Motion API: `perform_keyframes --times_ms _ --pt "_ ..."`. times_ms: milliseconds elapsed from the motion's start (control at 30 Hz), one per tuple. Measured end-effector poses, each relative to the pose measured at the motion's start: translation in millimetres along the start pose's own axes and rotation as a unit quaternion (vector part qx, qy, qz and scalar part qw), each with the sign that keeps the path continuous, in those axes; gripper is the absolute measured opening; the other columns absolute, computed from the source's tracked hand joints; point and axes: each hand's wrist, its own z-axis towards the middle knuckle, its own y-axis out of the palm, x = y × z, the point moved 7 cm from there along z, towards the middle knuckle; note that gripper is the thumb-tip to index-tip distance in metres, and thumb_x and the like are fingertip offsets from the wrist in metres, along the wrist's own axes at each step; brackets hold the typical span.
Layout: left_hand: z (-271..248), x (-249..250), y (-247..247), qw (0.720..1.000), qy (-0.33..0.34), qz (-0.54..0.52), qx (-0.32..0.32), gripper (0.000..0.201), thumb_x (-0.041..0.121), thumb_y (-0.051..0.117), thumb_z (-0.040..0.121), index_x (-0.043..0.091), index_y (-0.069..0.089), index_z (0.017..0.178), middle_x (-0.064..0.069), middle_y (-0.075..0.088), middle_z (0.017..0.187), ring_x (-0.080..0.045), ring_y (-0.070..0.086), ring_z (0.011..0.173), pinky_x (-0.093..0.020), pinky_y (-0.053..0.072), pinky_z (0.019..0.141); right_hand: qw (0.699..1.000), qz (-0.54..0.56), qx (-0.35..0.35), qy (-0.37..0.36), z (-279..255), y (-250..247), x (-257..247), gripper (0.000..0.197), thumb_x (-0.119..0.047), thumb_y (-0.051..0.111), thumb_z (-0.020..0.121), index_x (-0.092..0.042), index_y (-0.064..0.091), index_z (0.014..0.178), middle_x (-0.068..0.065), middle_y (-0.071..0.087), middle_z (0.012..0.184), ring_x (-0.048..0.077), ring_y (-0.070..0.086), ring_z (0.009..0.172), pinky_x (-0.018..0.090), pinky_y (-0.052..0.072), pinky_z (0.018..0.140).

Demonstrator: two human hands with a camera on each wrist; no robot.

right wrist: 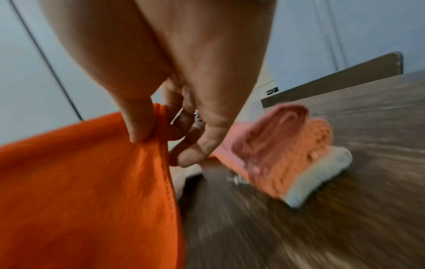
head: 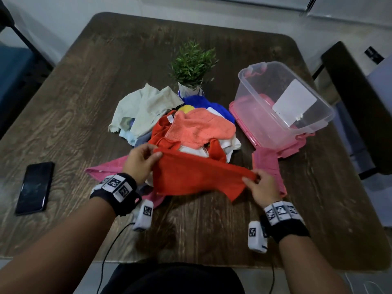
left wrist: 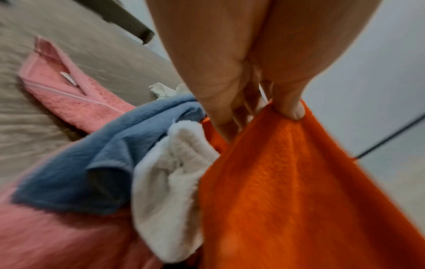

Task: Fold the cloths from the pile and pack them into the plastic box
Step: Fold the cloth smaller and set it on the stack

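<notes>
Your left hand and right hand each pinch a top corner of the orange cloth, thumb against fingers, stretching it between them just above the wooden table. Beyond it lies the cloth pile; the clear plastic box stands on its pink lid, right of the pile.

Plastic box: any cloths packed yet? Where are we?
Nothing packed: the plastic box looks empty. One pink cloth lies folded beside it. In hand: left hand and right hand pinch the orange cloth by its top edge. The pile is left.
</notes>
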Motion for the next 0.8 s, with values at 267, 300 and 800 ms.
perform_keyframes --times_ms 267,300,800 --pt "24.9 32.4 -14.9 0.992 0.033 -0.038 0.118 0.016 0.039 0.053 0.091 0.032 0.068 0.095 0.002 0.068 0.084 -0.026 0.065 0.080 -0.055 0.057 0.075 0.975 0.181 0.100 -0.075 6.3 -61.2 -56.2 0.023 -0.002 0.080 0.077 -0.017 0.063 0.081 0.000 0.063 0.068 -0.004 0.056 0.054 0.012 0.048 0.058" --pt "25.2 37.6 -17.3 0.989 0.039 -0.033 0.140 0.014 0.035 0.054 0.093 0.033 0.067 0.094 0.001 0.067 0.087 -0.026 0.066 0.083 -0.055 0.057 0.075 0.972 0.194 0.108 -0.081 4.6 -64.3 -60.8 0.021 -0.001 0.080 0.076 -0.012 0.063 0.081 0.000 0.061 0.065 -0.004 0.054 0.050 0.010 0.046 0.054" --pt "48.2 78.7 -33.5 0.981 0.091 -0.012 0.168 0.013 0.026 0.052 0.097 0.026 0.065 0.096 0.001 0.068 0.094 -0.018 0.064 0.090 -0.043 0.054 0.087 0.955 0.202 0.145 -0.163 -0.2 -79.5 -97.5 0.039 -0.001 0.075 0.081 -0.038 0.072 0.089 -0.017 0.073 0.084 0.005 0.068 0.084 0.014 0.052 0.076"
